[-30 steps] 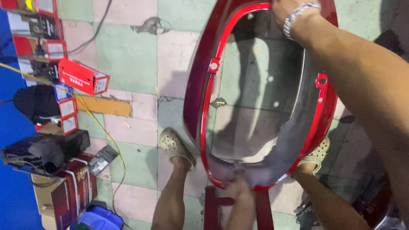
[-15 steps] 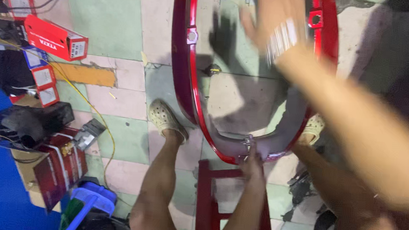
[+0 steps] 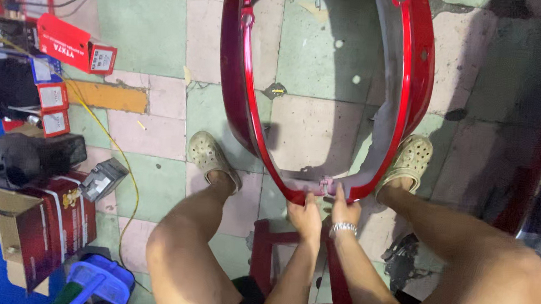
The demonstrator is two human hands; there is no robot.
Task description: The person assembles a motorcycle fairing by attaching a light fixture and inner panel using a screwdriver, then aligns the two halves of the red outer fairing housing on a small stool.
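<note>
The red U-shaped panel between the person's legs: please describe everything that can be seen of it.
The red panel is a glossy, painted body cover, plastic by its look, curved like a long U. Its closed end points toward the person, low between the two sandalled feet; its two arms run up out of the picture. The inner face is dull grey. Small mounting holes and tabs show along the rim. The left hand and the right hand both grip the closed end, fingers at a small purplish clip there. Tiled floor shows through the opening.
</note>
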